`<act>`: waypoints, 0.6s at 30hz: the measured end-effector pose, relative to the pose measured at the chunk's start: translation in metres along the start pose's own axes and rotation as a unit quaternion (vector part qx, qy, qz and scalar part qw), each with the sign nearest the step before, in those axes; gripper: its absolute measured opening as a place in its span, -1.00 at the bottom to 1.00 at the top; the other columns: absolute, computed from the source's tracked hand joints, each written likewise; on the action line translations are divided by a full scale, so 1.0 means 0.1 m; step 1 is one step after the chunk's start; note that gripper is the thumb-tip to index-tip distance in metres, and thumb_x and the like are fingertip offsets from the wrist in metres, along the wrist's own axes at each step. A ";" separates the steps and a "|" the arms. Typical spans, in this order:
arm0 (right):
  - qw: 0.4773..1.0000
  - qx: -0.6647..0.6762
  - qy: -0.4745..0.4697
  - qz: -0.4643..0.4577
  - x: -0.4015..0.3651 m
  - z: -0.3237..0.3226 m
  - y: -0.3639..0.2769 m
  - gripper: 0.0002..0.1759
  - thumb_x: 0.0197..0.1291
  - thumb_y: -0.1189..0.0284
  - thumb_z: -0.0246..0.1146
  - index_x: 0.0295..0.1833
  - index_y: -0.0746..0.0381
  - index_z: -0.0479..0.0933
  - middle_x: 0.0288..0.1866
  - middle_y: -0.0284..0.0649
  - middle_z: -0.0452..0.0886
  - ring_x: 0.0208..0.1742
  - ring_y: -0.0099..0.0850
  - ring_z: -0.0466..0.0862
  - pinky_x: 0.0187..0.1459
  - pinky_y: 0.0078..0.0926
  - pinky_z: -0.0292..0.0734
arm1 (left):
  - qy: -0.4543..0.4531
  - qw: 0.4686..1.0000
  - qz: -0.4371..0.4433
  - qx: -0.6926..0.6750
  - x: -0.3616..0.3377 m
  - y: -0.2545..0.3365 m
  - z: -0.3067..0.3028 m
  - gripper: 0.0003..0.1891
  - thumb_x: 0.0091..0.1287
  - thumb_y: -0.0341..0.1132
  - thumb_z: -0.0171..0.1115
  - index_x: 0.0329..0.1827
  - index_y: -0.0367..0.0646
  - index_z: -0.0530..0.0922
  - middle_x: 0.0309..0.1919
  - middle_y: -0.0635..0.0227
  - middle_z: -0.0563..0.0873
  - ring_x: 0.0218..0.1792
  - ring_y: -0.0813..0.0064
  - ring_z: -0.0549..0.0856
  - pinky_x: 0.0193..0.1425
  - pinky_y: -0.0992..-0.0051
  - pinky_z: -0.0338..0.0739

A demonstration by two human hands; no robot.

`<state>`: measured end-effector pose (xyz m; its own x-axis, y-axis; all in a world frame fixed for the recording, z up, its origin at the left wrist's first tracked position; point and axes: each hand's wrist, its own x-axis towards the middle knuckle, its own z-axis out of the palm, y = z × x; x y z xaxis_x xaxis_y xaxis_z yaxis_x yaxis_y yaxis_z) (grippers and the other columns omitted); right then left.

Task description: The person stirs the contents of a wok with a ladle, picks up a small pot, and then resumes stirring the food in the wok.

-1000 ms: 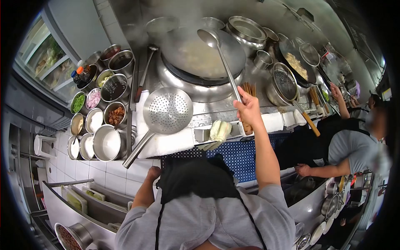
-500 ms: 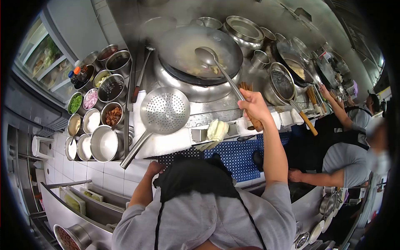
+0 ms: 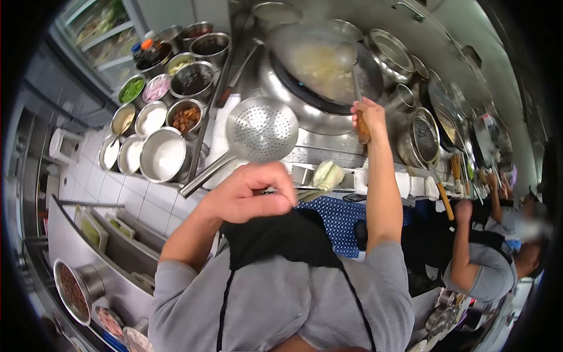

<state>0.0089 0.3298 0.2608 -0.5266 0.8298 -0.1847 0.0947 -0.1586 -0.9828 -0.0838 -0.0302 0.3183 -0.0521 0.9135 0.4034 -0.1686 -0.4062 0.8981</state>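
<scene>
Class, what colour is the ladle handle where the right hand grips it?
The ladle handle is brown below the right hand; head view.

Ladle (image 3: 346,57) bowl: hazed by steam inside the wok (image 3: 293,79).
Pot (image 3: 274,10) behind wok: cut by top edge.
Left hand (image 3: 249,192) before wok: grip contents hidden.

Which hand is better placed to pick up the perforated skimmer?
Left, probably: the left hand holds no tool near the perforated skimmer handle; the right hand grips the ladle in the wok.
</scene>
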 end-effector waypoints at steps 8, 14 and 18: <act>0.841 0.443 -0.210 0.230 0.34 -0.07 0.17 -0.88 0.26 0.56 0.11 -0.19 0.33 0.29 -0.34 -0.16 0.43 -0.54 -0.60 0.44 -0.61 -0.76 0.45 | -0.075 0.927 0.365 -0.048 0.43 0.84 0.51 -0.76 0.31 -0.29 0.22 -0.18 -0.34 0.57 -0.42 0.23 0.65 -0.35 0.32 0.61 -0.27 0.38 0.49; 0.748 0.539 -0.267 0.279 0.22 -0.13 0.19 -0.57 0.31 0.56 0.02 0.14 0.63 0.06 -0.27 -0.13 0.35 -0.47 -0.49 0.45 -0.54 -0.65 0.44 | -0.035 0.908 0.415 -0.046 0.47 0.95 0.62 -0.81 0.32 -0.31 0.21 -0.27 -0.30 0.55 -0.44 0.24 0.64 -0.39 0.32 0.61 -0.31 0.39 0.49; 0.703 0.591 -0.265 0.294 0.14 -0.12 0.22 -0.43 0.32 0.57 -0.01 0.28 0.60 -0.11 -0.23 -0.12 0.33 -0.45 -0.45 0.44 -0.54 -0.57 0.44 | -0.012 0.906 0.421 -0.034 0.45 0.94 0.64 -0.83 0.32 -0.33 0.20 -0.32 -0.28 0.54 -0.46 0.25 0.64 -0.42 0.32 0.61 -0.33 0.39 0.48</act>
<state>0.0132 0.3443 0.2364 -0.9605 0.1688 -0.2212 -0.1757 -0.9844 0.0118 -0.0386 -0.0281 0.4320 -0.1700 0.2786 0.9452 -0.1393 -0.9564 0.2568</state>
